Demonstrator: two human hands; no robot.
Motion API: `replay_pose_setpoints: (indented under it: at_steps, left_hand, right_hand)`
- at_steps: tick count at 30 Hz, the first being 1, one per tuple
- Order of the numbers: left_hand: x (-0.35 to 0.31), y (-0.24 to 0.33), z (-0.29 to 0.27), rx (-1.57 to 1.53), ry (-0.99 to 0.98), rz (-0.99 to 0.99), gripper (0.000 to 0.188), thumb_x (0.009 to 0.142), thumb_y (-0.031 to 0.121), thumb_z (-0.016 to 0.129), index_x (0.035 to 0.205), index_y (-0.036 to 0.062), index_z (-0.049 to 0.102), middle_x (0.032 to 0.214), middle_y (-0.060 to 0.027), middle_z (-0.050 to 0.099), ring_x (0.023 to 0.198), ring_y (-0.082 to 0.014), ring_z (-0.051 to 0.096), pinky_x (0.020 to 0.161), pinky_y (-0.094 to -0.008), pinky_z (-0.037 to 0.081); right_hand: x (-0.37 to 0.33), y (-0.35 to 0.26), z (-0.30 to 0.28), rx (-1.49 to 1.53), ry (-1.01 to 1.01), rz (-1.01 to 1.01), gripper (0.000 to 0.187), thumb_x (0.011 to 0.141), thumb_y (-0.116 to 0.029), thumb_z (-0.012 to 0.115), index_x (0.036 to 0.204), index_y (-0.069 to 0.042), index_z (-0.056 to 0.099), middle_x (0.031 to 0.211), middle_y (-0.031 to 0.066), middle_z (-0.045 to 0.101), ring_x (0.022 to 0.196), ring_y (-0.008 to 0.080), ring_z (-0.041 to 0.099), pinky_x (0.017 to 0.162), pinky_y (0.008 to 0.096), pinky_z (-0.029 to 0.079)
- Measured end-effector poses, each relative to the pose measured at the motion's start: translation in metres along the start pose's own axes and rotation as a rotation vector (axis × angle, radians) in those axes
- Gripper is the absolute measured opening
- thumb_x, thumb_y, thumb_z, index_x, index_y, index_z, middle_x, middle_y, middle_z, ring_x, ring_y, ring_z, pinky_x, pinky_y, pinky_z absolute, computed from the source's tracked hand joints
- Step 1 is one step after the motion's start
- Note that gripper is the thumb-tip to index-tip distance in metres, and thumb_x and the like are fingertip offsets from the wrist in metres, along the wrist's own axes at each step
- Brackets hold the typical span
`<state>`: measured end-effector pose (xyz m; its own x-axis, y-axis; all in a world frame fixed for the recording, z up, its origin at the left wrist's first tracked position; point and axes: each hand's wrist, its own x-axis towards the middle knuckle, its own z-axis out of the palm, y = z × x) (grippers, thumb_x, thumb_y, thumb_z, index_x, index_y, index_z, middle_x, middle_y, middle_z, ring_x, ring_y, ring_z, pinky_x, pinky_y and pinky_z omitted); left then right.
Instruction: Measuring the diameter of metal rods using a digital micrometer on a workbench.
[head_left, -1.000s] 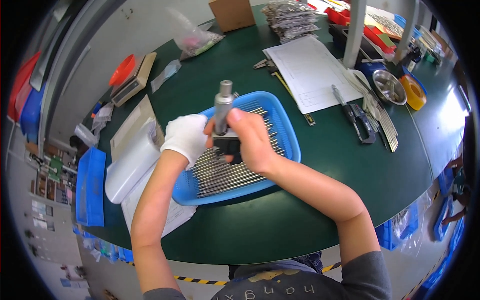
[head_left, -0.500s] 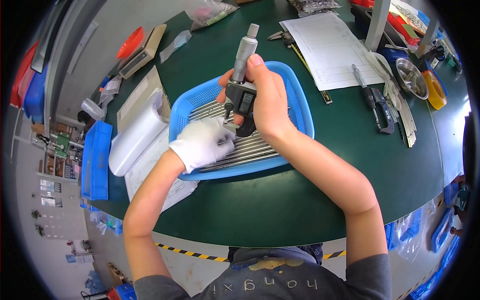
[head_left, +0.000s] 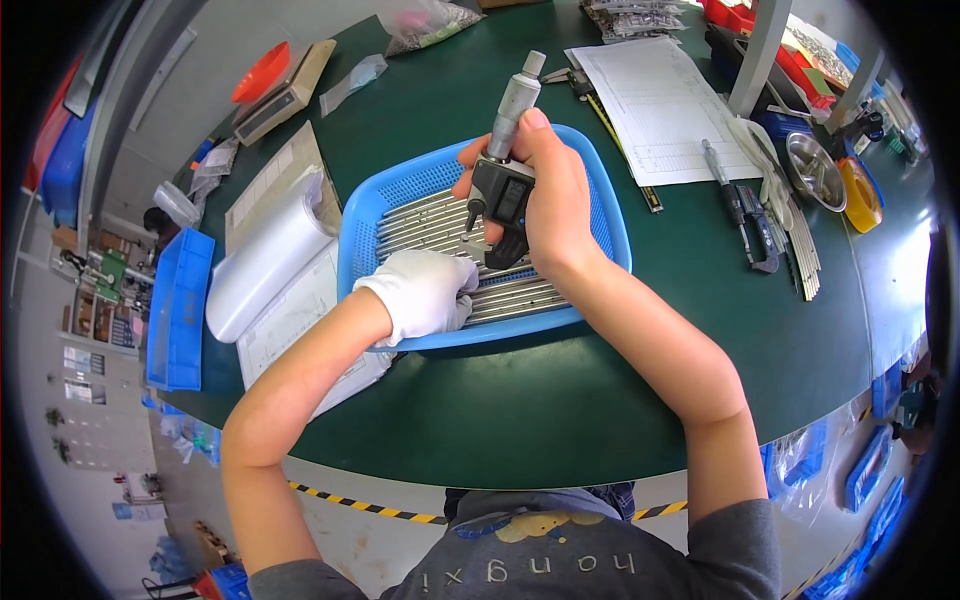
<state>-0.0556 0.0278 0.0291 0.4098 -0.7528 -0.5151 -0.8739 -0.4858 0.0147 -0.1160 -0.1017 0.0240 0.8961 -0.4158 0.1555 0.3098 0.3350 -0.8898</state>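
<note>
A blue perforated plastic basket [head_left: 362,212] holds many thin metal rods [head_left: 420,222] lying side by side. My left hand [head_left: 425,292], in a white glove, is down at the basket's near left part with its fingers curled closed. Rods run right beside those fingers, but what they grip is hidden. Bare, my right hand [head_left: 556,205] wraps round a digital micrometer [head_left: 503,190] above the basket, its thimble pointing up and its dark frame down. The micrometer's jaw gap is just beyond the gloved fingers, and I see no rod between its faces.
Left of the basket lie a rolled clear plastic sheet [head_left: 268,255], papers and a blue bin [head_left: 180,310]. A scale [head_left: 285,92] stands behind them. To the right are printed sheets [head_left: 660,110], a second micrometer [head_left: 742,205], loose strips [head_left: 803,250], a metal bowl [head_left: 815,172] and yellow tape [head_left: 861,196].
My gloved left hand has moved away from the micrometer's jaws, lower into the basket, and is no longer blurred. My right hand still holds the micrometer, slightly further right in the picture.
</note>
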Motion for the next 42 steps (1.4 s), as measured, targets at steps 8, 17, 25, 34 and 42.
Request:
replay_pose_setpoints:
  at_steps: [8,17,25,34,42]
  left_hand:
    - [0.016,0.007,0.004,0.341,0.094,0.091,0.02,0.067,0.011,0.052,0.083,0.0011,0.059,0.077,-0.0165,0.061,0.075,-0.0318,0.06,0.066,-0.0366,0.048]
    - [-0.015,-0.044,-0.02,-0.399,0.605,-0.128,0.02,0.079,0.019,0.045,0.082,0.0016,0.054,0.067,-0.0165,0.056,0.065,-0.0265,0.057,0.062,-0.0359,0.044]
    - [-0.021,-0.027,0.004,-1.809,1.106,0.412,0.016,0.088,0.022,0.043,0.079,0.0079,0.045,0.057,0.0013,0.039,0.053,-0.0101,0.04,0.052,-0.0235,0.034]
    - [-0.013,-0.006,0.02,-1.872,1.13,0.396,0.016,0.088,0.024,0.045,0.079,0.0103,0.045,0.059,0.0,0.04,0.053,-0.0098,0.04,0.049,-0.0228,0.034]
    - [-0.016,-0.018,0.028,-1.863,1.067,0.529,0.012,0.087,0.018,0.043,0.084,0.0067,0.045,0.068,-0.0044,0.049,0.058,-0.0104,0.048,0.055,-0.0239,0.043]
  right_hand:
    - [0.002,0.0,0.002,0.026,-0.014,-0.016,0.057,0.086,-0.047,0.025,0.081,0.001,0.056,0.064,0.0113,0.058,0.038,0.0119,0.045,0.039,0.0224,0.037]
    - [0.004,-0.005,-0.003,0.388,-0.359,0.21,0.063,0.083,-0.057,0.023,0.084,-0.001,0.052,0.067,0.0145,0.057,0.038,0.0164,0.045,0.035,0.0241,0.039]
    - [0.001,-0.002,0.002,0.059,-0.067,0.242,0.057,0.088,-0.048,0.021,0.082,-0.001,0.053,0.064,0.0127,0.056,0.038,0.015,0.045,0.036,0.0229,0.038]
    - [0.002,-0.007,-0.002,0.187,0.023,0.291,0.055,0.087,-0.046,0.023,0.082,0.0,0.053,0.064,0.0139,0.056,0.037,0.0174,0.044,0.035,0.0249,0.037]
    - [0.003,-0.01,-0.004,0.279,-0.048,0.4,0.056,0.088,-0.044,0.018,0.085,0.001,0.052,0.069,0.0145,0.057,0.04,0.0177,0.045,0.036,0.0261,0.039]
